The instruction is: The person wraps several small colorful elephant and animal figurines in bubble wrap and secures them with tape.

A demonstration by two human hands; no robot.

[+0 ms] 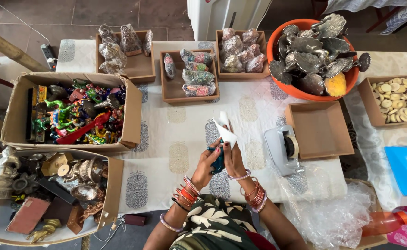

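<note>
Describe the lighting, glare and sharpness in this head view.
Head view: soft even daylight, faint shadows; glare on the silver leaf dishes in the orange tub and on the plastic wrap; both hands, left hand and right hand, look sharp; edges bow slightly.

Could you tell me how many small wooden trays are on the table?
5: three along the far edge, an empty one beside the tape dispenser, and one of pale discs at the right. None seems hidden.
</note>
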